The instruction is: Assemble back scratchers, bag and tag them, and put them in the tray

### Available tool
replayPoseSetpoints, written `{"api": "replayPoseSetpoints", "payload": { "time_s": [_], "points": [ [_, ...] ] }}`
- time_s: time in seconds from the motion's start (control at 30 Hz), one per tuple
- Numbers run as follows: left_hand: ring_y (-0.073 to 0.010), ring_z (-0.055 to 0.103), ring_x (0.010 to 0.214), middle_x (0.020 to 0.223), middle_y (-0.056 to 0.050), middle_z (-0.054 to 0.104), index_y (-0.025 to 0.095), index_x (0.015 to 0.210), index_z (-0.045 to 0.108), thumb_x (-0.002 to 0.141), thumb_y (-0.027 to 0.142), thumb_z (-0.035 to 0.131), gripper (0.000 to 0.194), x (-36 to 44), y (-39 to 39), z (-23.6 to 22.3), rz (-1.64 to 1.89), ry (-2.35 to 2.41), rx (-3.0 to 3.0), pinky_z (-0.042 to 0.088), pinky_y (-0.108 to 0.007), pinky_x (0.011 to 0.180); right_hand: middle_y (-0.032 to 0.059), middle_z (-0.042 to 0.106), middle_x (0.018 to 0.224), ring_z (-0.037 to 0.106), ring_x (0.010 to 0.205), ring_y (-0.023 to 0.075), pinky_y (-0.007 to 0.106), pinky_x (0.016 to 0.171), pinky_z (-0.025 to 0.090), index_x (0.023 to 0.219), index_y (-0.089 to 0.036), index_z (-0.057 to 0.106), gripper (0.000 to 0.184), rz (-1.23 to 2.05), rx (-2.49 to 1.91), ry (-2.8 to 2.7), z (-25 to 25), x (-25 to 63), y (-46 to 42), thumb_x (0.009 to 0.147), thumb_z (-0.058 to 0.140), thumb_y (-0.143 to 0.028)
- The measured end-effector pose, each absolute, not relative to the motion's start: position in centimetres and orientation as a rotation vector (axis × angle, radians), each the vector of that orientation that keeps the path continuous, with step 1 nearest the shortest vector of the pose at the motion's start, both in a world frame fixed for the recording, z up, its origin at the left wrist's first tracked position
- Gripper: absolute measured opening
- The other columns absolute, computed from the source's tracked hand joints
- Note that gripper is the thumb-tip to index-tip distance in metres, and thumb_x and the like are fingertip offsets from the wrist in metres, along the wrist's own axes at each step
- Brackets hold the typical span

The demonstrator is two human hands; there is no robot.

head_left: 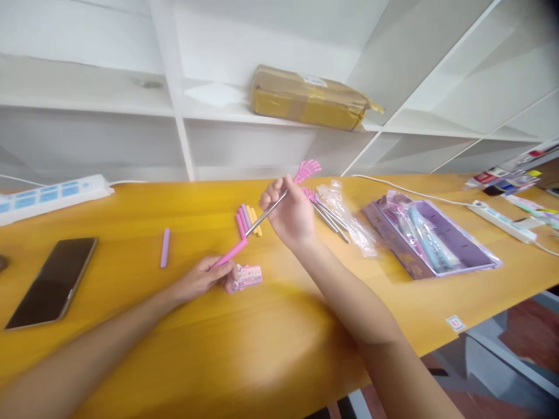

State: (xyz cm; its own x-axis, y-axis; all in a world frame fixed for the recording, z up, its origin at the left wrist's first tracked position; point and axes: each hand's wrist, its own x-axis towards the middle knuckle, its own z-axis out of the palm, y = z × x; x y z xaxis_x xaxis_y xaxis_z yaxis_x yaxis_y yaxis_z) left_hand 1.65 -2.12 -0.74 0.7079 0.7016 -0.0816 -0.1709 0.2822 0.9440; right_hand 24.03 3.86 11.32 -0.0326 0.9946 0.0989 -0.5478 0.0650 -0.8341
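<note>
My left hand (209,274) is closed around a pink handle tube (233,251), which slants up to the right. Between the fingers of my right hand (290,212) is the metal rod of a back scratcher (267,214); its pink hand-shaped head (308,169) shows above the fingertips. Rod and tube meet at an angle; whether the rod sits inside cannot be made out. Just beyond my left fingers lies a small pink printed card (250,276). Several pink, purple and yellow tubes (245,215) lie behind the joint. More metal rods with a pink head (329,218) rest right of my right hand.
At left are a purple tube (165,248), a phone (52,282) and a power strip (56,196). Clear plastic wrappers (349,218) and an open purple box (476,250) with bagged items lie at right, near another power strip (502,221). A taped parcel (308,99) sits on the shelf.
</note>
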Motion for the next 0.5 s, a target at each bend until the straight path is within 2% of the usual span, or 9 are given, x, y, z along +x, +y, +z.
{"api": "replayPoseSetpoints", "payload": {
  "time_s": [0.5],
  "points": [
    [-0.0163, 0.063, 0.069, 0.072, -0.004, 0.067, 0.015, 0.091, 0.072, 0.104, 0.048, 0.058, 0.038, 1.5, -1.9, -0.8, 0.616, 0.512, 1.177, 0.048, -0.029, 0.071, -0.004, 0.031, 0.063, 0.04, 0.056, 0.0097, 0.022, 0.059, 0.042, 0.081, -0.02, 0.039, 0.036, 1.576, -0.594, -0.702, 10.3, 24.0, 4.7, 0.103, 0.054, -0.044]
  ]
}}
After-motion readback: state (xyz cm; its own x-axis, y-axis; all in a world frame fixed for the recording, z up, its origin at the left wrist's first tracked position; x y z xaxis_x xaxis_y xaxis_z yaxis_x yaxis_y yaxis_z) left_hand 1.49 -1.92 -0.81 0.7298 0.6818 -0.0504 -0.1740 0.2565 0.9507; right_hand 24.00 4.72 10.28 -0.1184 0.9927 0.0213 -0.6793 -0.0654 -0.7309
